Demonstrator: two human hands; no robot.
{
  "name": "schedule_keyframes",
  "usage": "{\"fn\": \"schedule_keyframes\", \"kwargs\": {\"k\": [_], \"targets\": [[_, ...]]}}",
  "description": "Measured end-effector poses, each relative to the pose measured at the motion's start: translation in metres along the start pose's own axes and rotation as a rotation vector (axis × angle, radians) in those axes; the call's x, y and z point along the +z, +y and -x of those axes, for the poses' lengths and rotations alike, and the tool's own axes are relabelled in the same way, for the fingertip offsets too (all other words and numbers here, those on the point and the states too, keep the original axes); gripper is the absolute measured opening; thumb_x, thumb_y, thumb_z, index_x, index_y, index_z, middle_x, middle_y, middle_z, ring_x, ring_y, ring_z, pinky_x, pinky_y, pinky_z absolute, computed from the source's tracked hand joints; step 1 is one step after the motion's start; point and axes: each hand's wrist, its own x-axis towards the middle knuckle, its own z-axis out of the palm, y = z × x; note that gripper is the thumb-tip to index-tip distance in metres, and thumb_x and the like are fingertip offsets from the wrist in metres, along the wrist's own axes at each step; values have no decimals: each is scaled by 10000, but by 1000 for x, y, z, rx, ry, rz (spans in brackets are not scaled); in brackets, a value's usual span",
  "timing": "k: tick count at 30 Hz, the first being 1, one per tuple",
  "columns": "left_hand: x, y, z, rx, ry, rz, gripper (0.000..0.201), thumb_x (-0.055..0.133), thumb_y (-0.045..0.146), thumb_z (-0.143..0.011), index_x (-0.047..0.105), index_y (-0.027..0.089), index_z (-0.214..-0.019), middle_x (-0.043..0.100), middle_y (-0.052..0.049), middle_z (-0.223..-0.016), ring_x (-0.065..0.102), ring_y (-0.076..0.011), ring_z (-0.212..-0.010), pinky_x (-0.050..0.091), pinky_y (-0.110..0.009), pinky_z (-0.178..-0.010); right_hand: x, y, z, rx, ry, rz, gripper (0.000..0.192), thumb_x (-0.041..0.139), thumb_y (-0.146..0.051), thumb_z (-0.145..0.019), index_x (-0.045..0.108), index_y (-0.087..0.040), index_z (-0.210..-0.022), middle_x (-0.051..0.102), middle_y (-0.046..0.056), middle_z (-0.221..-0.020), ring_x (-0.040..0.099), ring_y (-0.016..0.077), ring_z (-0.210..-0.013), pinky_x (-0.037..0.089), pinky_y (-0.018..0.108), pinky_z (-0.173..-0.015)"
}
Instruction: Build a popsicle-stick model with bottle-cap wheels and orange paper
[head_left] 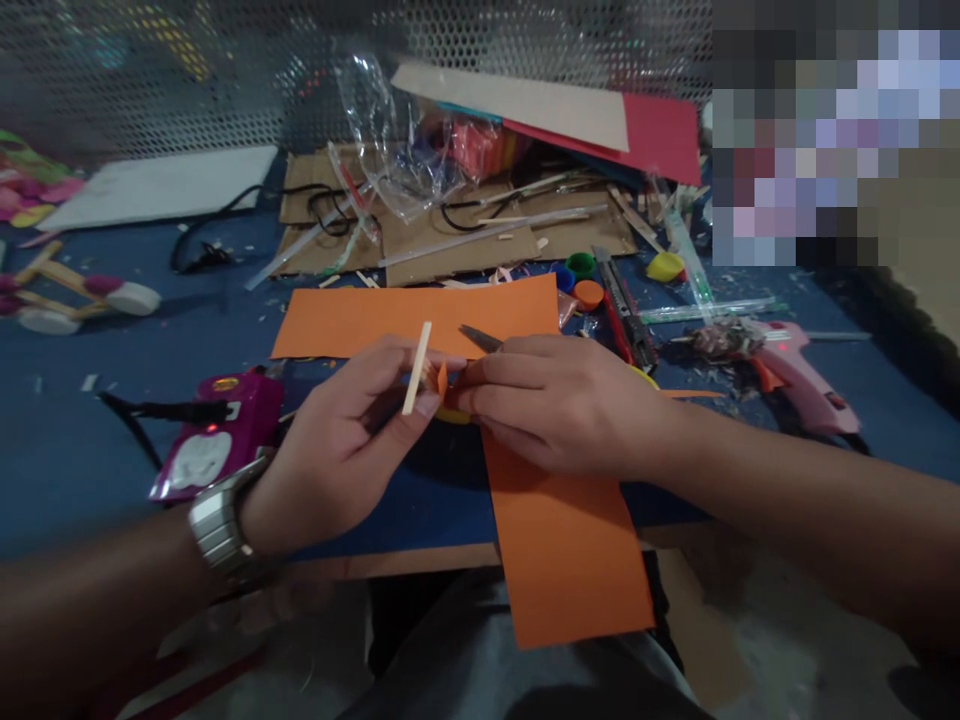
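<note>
A: What's in the middle there?

B: A small orange paper piece (pixel 442 380), pinched against a thin wooden stick (pixel 417 367). The stick stands nearly upright, leaning a little to the right, just above the near edge of the blue tabletop (pixel 67 450).

A: Who has hold of what?

B: The left hand (pixel 337 445) has its grip closed on the stick, thumb and fingertips at the lower end. The right hand (pixel 559 400) is closed too, fingers pressed on the paper piece from the other side. A scissors (pixel 480 339) tip pokes out just behind its knuckles; whether that hand holds the scissors I cannot tell.

A: How would you do this bit well?

B: I'd judge the paper is being fixed or folded onto the stick, so keep the stick steady low down, press the paper flat against it, and keep fingertips off any glue.

A: And around them?

B: An orange paper strip (pixel 562 550) lies under the right hand and overhangs the tabletop edge; a larger orange sheet (pixel 360 318) lies just behind the hands. A pink glue gun (pixel 802 375) rests to the right, a magenta one (pixel 225 430) by the left wrist, which wears a metal watch (pixel 221 520). Bottle caps (pixel 587 293), a utility knife (pixel 626 320) and cardboard (pixel 450 250) sit farther back.
</note>
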Motion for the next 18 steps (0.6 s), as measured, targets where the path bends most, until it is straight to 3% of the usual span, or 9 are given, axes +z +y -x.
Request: {"fn": "schedule_keyframes", "kwargs": {"k": [8,14,18], "targets": [[-1,-1,0,-2,3,-5,230,593,239,-1028,724,271,-1214,774,-67,-1282,737,-280,-1206,659,-386,-993,-1,-4,-2,24,-18,35,247,541,-179,-1086,784,-142,-1070,825,110,-1108,743,246,-907,635,393,-804],[-4,-1,4,12,-20,-13,323,608,222,-1012,684,250,-1325,732,-92,-1361,709,-285,-1250,633,-403,-1037,0,-5,-1,46,6,-31,213,589,-172,-1058,777,-128,-1151,835,115,-1117,763,261,-919,641,406,-807],[-4,0,3,59,5,-39,255,648,270,-1024,702,260,-1274,743,-84,-1314,724,-268,-1197,626,-392,-1025,0,-5,0,43,-12,-39,211,580,-153,-1051,765,-131,-1150,830,124,-1135,762,261,-945,636,410,-832]]}}
